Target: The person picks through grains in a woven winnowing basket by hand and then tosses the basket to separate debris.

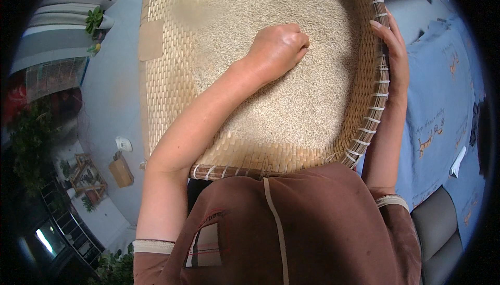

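A large woven bamboo winnowing basket (168,85) lies before me, its near edge against my brown shirt. White stitches bind its curved rim (375,108). A broad layer of small pale seeds (297,109), much like sesame, covers most of its floor. Over the middle of the seeds is my left hand (279,48), its fingers curled into a loose fist; the fingertips and whatever they may hold are hidden. My right hand (394,50) grips the rim at the right, thumb on top and fingers around the outside.
Blue patterned cloth (433,101) spreads at the right, above a grey cushioned seat (437,226). On the floor to the left are a small cardboard box (120,171), a wooden rack (88,175) and a white object (124,143). Green plants (31,136) stand farther left.
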Available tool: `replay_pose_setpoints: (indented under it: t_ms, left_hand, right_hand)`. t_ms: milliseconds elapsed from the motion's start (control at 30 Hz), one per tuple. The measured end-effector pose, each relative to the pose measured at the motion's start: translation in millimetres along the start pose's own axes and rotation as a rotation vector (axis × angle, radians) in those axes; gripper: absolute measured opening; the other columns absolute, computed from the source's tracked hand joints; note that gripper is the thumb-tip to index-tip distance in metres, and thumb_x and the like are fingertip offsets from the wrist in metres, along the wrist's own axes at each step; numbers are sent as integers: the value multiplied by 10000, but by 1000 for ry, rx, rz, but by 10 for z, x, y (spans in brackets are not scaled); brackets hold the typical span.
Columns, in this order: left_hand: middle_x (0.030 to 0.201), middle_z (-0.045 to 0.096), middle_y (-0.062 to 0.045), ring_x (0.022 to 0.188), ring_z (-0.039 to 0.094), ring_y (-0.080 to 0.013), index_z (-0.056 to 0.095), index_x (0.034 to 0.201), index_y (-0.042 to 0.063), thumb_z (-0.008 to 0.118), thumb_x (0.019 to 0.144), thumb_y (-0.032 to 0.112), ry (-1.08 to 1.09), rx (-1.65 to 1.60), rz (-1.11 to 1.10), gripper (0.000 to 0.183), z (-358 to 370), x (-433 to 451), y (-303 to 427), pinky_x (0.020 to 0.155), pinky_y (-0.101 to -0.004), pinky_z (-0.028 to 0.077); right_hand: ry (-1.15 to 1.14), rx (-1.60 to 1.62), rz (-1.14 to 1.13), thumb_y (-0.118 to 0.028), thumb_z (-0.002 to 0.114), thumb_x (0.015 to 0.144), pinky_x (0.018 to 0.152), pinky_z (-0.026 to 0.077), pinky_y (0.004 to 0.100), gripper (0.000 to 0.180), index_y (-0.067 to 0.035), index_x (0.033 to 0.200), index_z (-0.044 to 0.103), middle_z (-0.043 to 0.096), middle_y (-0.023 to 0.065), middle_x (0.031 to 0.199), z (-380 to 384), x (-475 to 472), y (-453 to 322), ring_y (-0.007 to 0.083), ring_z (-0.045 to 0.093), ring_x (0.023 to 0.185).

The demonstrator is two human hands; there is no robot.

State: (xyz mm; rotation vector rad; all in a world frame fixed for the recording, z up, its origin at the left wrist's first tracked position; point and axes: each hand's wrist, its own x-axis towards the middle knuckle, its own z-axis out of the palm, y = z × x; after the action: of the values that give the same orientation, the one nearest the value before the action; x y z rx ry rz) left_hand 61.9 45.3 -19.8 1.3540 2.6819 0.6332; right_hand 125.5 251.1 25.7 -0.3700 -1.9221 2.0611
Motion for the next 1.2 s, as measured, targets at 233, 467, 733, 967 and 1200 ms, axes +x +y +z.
replay_pose_setpoints:
  t_ms: [233,467,733,967,1200]
  left_hand:
    - [797,657,-88,704,645,-141,656,928,-18,638,835,162,-223,-1262,-693,203,-318,-355,12,641,-219,558]
    - [882,649,-123,750,650,-136,602,1026,-63,569,884,132,-223,-1609,-841,244,-400,-606,22,679,-214,571]
    - [882,653,-138,745,659,-148,598,1025,-79,548,894,133,-205,-1744,-845,254,-422,-677,22,692,-237,575]
    - [813,662,-110,700,642,-123,642,960,-38,614,854,165,-144,-1308,-799,231,-435,-680,69,648,-221,554]
    - [768,658,-25,659,607,-86,704,796,72,672,802,160,164,-363,-363,94,-318,-737,152,593,-219,512]
  right_hand:
    - [-7,4,-23,-133,589,798,792,406,204,440,-12,1214,510,579,26,1044,-33,28,45,100,536,901]
    - [-7,71,61,-151,592,798,775,410,207,431,-35,1206,519,583,24,1012,-13,32,37,103,537,873]
    - [10,10,33,-145,581,802,775,408,200,405,-15,1183,530,570,22,1047,-25,33,41,94,530,895]
    - [26,71,49,-117,562,813,821,396,202,372,2,1165,540,547,21,1132,42,-6,8,96,529,939]
    - [-31,7,-28,-113,563,817,822,394,205,387,6,1184,524,559,25,1110,-61,41,69,94,525,946]
